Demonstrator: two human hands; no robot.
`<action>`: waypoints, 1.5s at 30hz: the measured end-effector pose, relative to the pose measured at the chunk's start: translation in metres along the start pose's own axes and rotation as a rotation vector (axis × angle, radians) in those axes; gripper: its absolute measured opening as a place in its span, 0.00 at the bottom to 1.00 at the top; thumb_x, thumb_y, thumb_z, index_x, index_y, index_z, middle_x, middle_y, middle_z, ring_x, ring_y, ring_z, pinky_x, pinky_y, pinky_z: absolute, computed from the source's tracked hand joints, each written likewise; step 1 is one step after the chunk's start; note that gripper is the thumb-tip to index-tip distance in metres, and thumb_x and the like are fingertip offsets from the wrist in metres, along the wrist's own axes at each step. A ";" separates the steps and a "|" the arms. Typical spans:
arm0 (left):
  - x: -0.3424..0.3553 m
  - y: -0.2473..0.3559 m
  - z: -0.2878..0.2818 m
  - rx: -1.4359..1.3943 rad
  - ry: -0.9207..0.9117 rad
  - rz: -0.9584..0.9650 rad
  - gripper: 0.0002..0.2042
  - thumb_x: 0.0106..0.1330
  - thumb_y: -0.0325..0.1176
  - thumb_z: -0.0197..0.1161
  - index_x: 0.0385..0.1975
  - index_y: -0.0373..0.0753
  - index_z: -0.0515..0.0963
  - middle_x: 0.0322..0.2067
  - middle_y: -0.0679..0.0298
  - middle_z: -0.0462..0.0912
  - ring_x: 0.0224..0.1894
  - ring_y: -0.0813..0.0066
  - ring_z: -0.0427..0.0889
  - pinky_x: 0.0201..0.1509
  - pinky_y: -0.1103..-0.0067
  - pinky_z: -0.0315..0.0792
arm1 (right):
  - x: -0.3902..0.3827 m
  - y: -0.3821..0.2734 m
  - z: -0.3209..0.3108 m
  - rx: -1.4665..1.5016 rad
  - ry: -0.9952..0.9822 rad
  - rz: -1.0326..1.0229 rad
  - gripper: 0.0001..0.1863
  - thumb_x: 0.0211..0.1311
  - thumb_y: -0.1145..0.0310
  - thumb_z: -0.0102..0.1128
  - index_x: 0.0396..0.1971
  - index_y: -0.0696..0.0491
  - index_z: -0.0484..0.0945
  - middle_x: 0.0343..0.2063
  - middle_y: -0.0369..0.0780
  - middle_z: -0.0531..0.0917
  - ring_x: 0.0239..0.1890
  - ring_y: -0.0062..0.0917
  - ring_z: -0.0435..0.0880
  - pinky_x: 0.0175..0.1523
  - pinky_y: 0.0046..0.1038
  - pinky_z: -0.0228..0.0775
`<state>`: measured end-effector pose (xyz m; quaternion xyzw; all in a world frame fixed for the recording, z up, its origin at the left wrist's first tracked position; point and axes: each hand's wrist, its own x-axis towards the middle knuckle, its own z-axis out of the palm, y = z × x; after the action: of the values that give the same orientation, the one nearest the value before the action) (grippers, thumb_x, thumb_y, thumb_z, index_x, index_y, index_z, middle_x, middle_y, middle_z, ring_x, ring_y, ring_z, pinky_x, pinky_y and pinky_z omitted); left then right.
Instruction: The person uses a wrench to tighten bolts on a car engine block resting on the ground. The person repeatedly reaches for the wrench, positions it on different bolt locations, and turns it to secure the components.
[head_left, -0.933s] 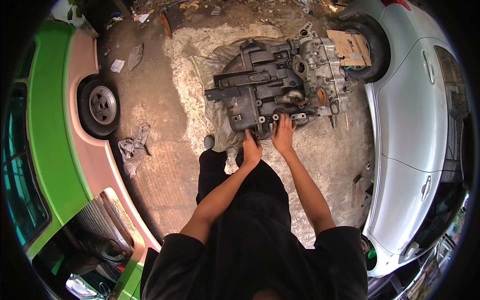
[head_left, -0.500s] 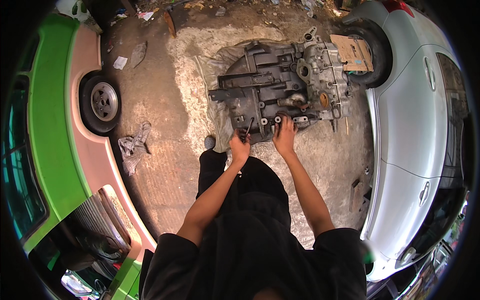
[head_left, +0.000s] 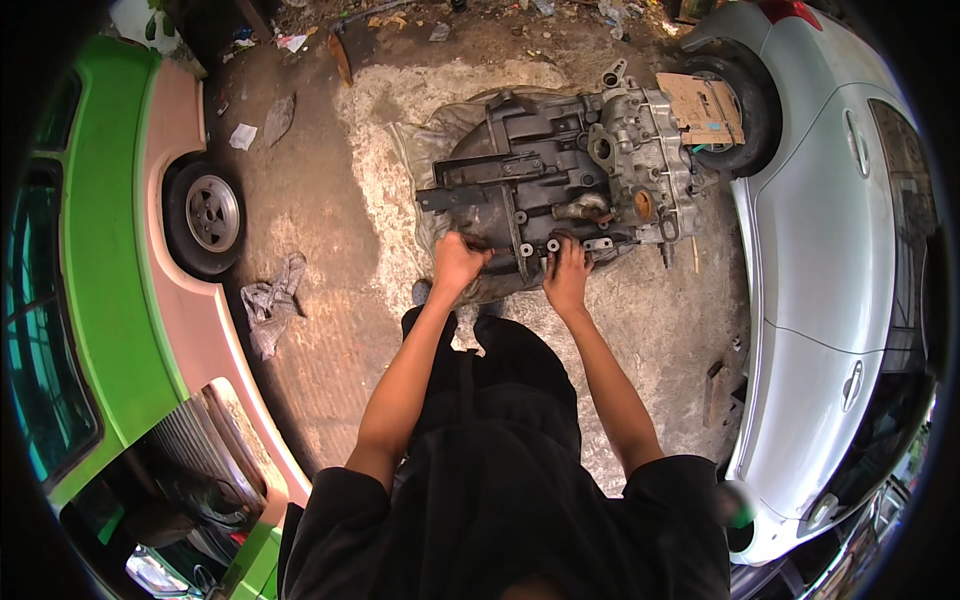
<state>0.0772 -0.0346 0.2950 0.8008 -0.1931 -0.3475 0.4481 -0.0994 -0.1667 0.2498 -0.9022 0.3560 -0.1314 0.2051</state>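
One engine assembly (head_left: 530, 205), dark grey with a paler silvery end at right, lying on a crumpled cloth sheet (head_left: 408, 150) spread over a concrete floor (head_left: 320, 390). Hollows in the casting: one round opening (head_left: 643, 207), orange-brown within, and one flanged port (head_left: 601, 150), dark inside. One long rectangular frame (head_left: 487, 168), low-sided, set across the upper left of the assembly.

Left hand (head_left: 460, 264): at the near left edge of the assembly, fingers curled inward, possibly around something small; too hidden to tell. Right hand (head_left: 568, 278): open, fingers extended, tips touching the near edge beside a row of pale round bosses (head_left: 540, 247).

Markings: small dark marks and a blue patch on one brown cardboard piece (head_left: 700, 110), too small to read. Position of same: propped before a black tyre (head_left: 758, 120), just beyond the silvery end.

Surroundings: one green-and-pink vehicle (head_left: 120, 230) with spoked wheel (head_left: 212, 213), along the left; one silver car (head_left: 810, 280), hemming in the right; one patterned rag (head_left: 270, 305) and one white paper scrap (head_left: 243, 137), loose on the floor between assembly and left vehicle.
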 end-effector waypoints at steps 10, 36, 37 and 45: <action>0.039 0.026 0.000 0.067 -0.215 -0.190 0.09 0.48 0.24 0.70 0.21 0.23 0.79 0.18 0.52 0.81 0.17 0.67 0.81 0.17 0.72 0.76 | 0.000 -0.002 -0.002 0.029 0.007 0.006 0.21 0.63 0.71 0.51 0.56 0.53 0.65 0.54 0.44 0.69 0.58 0.40 0.67 0.64 0.51 0.50; -0.065 -0.030 0.082 0.006 0.062 0.056 0.15 0.61 0.24 0.55 0.46 0.24 0.68 0.30 0.43 0.81 0.37 0.43 0.81 0.40 0.61 0.73 | 0.000 0.001 0.002 -0.013 -0.016 0.014 0.22 0.61 0.71 0.52 0.56 0.54 0.64 0.53 0.46 0.69 0.57 0.41 0.67 0.64 0.52 0.50; -0.067 -0.037 0.091 -0.064 0.059 -0.017 0.15 0.61 0.24 0.56 0.46 0.25 0.68 0.31 0.43 0.82 0.39 0.43 0.81 0.43 0.61 0.73 | 0.000 0.002 0.002 -0.027 -0.020 0.023 0.22 0.61 0.71 0.52 0.57 0.54 0.64 0.53 0.46 0.69 0.57 0.41 0.67 0.64 0.52 0.50; -0.034 -0.073 0.112 0.225 0.003 0.208 0.09 0.57 0.26 0.60 0.33 0.25 0.76 0.30 0.38 0.80 0.37 0.38 0.79 0.41 0.56 0.73 | -0.001 0.003 0.001 0.000 -0.003 0.011 0.22 0.62 0.70 0.52 0.57 0.54 0.65 0.53 0.45 0.69 0.58 0.40 0.67 0.64 0.53 0.50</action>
<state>-0.0280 -0.0407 0.2059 0.8220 -0.3121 -0.2739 0.3896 -0.1017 -0.1677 0.2470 -0.9004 0.3607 -0.1288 0.2066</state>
